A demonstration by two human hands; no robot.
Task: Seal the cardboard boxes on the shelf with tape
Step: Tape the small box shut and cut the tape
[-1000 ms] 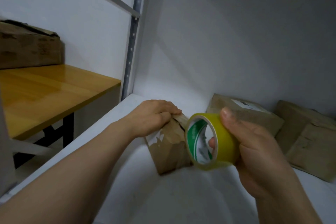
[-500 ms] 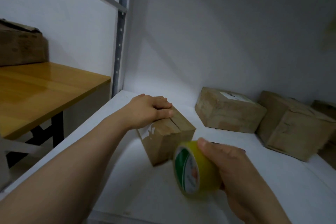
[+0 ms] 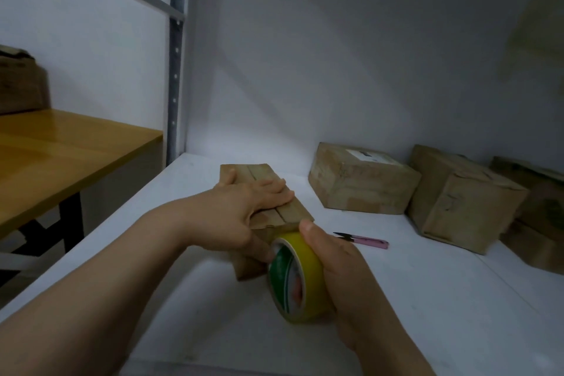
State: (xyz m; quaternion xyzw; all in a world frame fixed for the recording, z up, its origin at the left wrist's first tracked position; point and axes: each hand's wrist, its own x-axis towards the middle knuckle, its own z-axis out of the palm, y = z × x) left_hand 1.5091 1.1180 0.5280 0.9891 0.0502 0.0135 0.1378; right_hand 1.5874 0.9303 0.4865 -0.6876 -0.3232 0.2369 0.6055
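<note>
Small box (image 3: 248, 172) sits on white shelf (image 3: 427, 299). Left grip (image 3: 244, 210) lies flat on box top, fingers straight, pressing flaps down so they cannot pop up. Right grip (image 3: 345, 272) is wrapped round yellow tape roll (image 3: 306, 259), thumb on top. Roll touches box's near end, at 5 o'clock from left grip, likely to start strip there. Pink snips (image 3: 366, 240) at 3 o'clock of box, handy for cutting. More boxes (image 3: 360, 183) at 2 o'clock, waiting.

At least four brown cardboard boxes (image 3: 256, 172) (image 3: 363, 186) (image 3: 464, 207) (image 3: 537, 189), one yellow tape roll (image 3: 308, 259) and one pink-handled cutter (image 3: 370, 242) are showing on the white shelf (image 3: 427, 299).
</note>
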